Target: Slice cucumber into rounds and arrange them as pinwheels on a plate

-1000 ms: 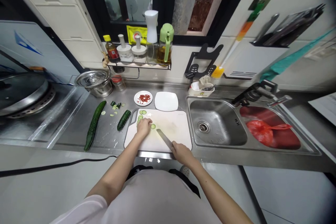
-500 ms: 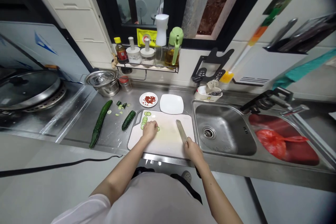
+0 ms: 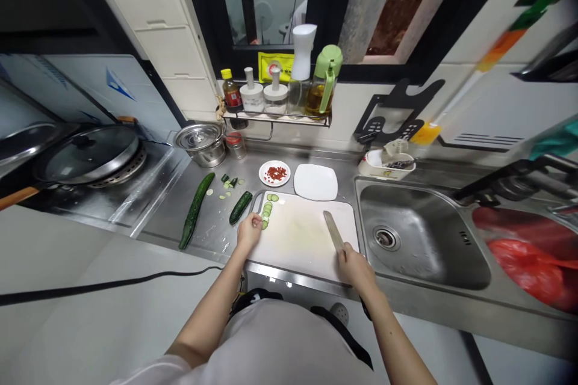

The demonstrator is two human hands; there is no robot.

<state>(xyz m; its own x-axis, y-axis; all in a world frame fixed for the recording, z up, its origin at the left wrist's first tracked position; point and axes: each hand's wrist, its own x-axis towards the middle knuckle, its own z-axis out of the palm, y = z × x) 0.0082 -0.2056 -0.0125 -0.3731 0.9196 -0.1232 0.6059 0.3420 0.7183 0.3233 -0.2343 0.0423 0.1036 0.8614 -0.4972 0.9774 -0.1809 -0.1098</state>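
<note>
A white cutting board (image 3: 302, 237) lies on the steel counter in front of me. My right hand (image 3: 354, 264) is closed around the handle of a knife (image 3: 333, 231), whose blade rests over the board's right side. My left hand (image 3: 249, 230) sits at the board's left edge with its fingers curled beside a row of cucumber slices (image 3: 267, 212); whether it grips one is unclear. A half cucumber (image 3: 240, 207) lies just left of the board, and a whole cucumber (image 3: 197, 209) lies further left.
Behind the board stand a small dish of red chilli bits (image 3: 274, 173) and a white square plate (image 3: 315, 182). A sink (image 3: 415, 234) is on the right, a lidded pot (image 3: 201, 143) and stove on the left, a condiment shelf (image 3: 277, 114) at the wall.
The knife swung from the board's middle to its right side. My left hand slid from the slices at centre to the board's left edge. My view shifted left.
</note>
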